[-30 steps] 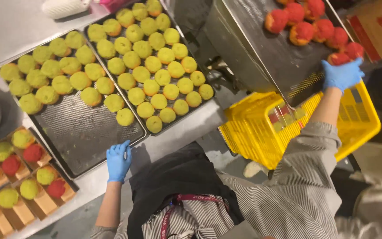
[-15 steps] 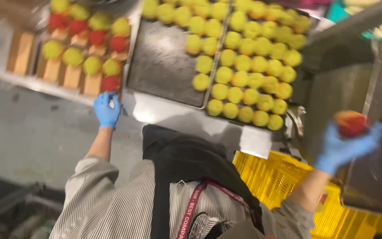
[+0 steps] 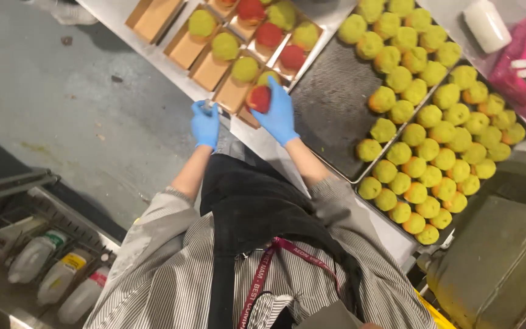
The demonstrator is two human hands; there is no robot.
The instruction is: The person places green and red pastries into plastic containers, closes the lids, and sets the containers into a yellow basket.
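Your hands, left and right, wear blue gloves. The ball under your right one is red; yellow-green balls fill the dark trays. Your shirt is grey-and-white striped, your apron black, your lanyard magenta. The boxes at the desk's edge are brown.

A grey-green concrete floor fills the left, marked with small stains. A steel table runs diagonally from the far left toward the near right. At the near left, a wire rack holds plastic bottles. A dull olive metal surface sits near right.
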